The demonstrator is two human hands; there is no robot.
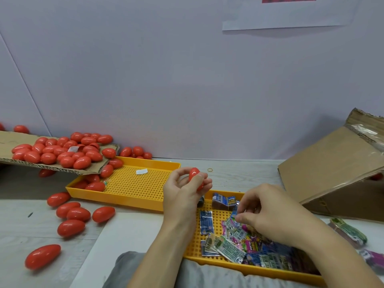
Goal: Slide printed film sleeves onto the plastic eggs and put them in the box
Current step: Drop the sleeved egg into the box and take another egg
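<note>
The left hand (185,190) is raised above the tabletop (52,229), between the two yellow trays, with its fingers curled round a red plastic egg (195,177). The egg stands nearly upright in the grip, its rounded top showing above the fingertips and its lower part hidden behind them.

The right hand (268,215) reaches down into the near tray (195,254), palm down, fingers bent. Its thumb and forefinger pinch the edge of a printed film sleeve (233,215) at the top of a loose heap of sleeves (234,244); the other fingers hang curled over the heap. Whether the sleeve is lifted clear of the pile cannot be told. A flat blue sleeve (206,222) lies alone on the tray floor just left of the heap, and a small bundle of sleeves (223,202) sits at the tray's far edge.

The far tray (145,163) holds a few eggs in its left corner, under the lip of a cardboard sheet (12,138) that carries a large heap of red eggs (62,150). More eggs (74,214) lie scattered on the tabletop at the left, well apart from both hands.

The cardboard box (332,169) stands at the right, tilted with its opening facing down and to the right; a bit of red shows at its edge. Neither hand touches it.
</note>
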